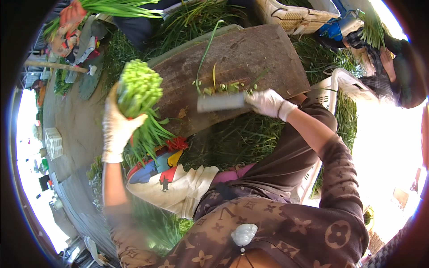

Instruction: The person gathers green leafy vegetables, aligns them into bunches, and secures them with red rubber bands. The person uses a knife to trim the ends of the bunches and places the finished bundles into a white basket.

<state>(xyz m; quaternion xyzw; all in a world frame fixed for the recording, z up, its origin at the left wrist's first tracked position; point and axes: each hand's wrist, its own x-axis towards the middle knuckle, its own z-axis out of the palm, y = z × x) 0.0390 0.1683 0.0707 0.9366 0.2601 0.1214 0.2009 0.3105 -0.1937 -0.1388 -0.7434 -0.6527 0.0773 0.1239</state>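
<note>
My left hand, in a pale glove, grips a thick bundle of green stalks, its cut ends facing up and its leaves hanging below, left of the wooden board. My right hand, also gloved, holds a wide-bladed knife low over the near part of the worn wooden board. Short cut stalk pieces lie just beyond the blade. One long green leaf stretches across the board. A bunch of red ties lies by my knee, near the board's near left corner.
Loose green leaves cover the floor around the board. White plastic crates stand at the far right and beside my right knee. A person in a plaid sleeve handles stalks at the right; another person is at the upper left, near a wooden pole.
</note>
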